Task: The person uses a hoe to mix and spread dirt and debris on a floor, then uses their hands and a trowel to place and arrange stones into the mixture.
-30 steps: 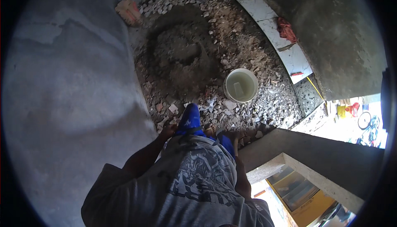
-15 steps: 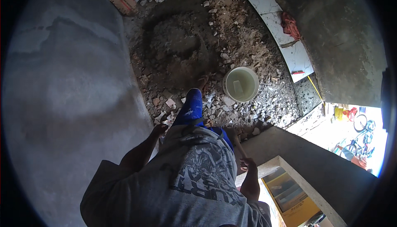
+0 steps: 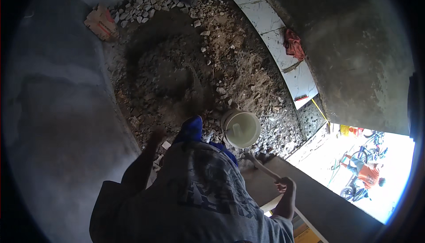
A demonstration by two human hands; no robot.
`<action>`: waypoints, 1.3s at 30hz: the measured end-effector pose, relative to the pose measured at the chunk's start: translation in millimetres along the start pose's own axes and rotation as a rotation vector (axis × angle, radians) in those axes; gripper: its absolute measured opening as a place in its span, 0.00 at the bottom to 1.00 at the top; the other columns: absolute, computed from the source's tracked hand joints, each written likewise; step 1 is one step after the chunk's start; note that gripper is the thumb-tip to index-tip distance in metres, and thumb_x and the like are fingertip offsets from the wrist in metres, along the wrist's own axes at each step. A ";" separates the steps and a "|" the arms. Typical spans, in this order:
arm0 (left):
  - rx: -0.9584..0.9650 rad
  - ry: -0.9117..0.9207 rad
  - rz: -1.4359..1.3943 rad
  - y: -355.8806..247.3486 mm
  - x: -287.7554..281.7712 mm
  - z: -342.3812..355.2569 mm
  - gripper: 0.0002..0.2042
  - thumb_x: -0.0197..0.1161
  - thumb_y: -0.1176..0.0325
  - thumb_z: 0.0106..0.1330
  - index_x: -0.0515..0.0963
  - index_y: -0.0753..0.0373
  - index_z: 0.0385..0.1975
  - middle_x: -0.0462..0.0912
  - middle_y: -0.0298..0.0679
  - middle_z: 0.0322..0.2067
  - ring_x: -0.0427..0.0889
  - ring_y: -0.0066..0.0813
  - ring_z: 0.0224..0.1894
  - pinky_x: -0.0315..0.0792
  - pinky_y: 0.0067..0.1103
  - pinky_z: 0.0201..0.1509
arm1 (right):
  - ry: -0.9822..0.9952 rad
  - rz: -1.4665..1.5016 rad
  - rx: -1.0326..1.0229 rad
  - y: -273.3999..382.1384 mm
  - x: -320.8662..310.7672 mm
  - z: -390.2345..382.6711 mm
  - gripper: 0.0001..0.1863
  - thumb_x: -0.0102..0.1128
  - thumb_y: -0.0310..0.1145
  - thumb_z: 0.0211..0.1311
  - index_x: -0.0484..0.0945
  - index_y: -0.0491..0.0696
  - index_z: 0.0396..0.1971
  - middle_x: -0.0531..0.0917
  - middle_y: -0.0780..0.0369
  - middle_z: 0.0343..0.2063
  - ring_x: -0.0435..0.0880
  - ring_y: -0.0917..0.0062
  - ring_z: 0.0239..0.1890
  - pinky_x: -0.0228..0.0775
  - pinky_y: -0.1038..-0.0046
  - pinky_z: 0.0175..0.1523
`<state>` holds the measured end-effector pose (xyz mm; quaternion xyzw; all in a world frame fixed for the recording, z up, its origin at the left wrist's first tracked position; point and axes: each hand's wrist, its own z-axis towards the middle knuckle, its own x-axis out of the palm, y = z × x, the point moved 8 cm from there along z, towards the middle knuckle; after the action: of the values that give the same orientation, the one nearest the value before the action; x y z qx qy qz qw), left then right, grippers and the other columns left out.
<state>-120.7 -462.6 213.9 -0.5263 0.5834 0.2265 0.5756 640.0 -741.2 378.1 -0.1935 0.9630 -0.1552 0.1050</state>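
Head view: right hand (image 3: 284, 184), grip closed round a pale handle (image 3: 264, 169), its far end near the bucket (image 3: 227, 122); left hand (image 3: 156, 136) blurred, grip cannot be told; dark heap (image 3: 155, 68) left of bucket, hollowed, seemingly part-worked; liquid (image 3: 249, 132) remaining in bucket.

There's 1 wht bucket (image 3: 225, 122), 1 long handle (image 3: 263, 167), 1 brn bag (image 3: 102, 23) & 1 red bundle (image 3: 293, 45).

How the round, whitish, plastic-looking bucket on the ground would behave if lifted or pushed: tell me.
The bucket is probably heavy: pale liquid appears to sit inside. Pushed, it may slosh or tip, standing on uneven, greyish stone rubble.
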 end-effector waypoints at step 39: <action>-0.636 0.097 -0.749 -40.8 -273.0 516.2 0.20 0.61 0.60 0.64 0.75 0.58 0.55 0.80 0.37 0.43 0.77 0.27 0.42 0.71 0.23 0.44 | -0.543 -0.242 -0.626 786.5 -281.1 -65.5 0.25 0.59 0.33 0.51 0.69 0.45 0.52 0.81 0.50 0.44 0.81 0.58 0.49 0.75 0.59 0.51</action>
<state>79.5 69.0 355.0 -0.8594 0.2823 0.1460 0.4006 609.1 79.4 211.9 -0.3614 0.8714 0.1899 0.2719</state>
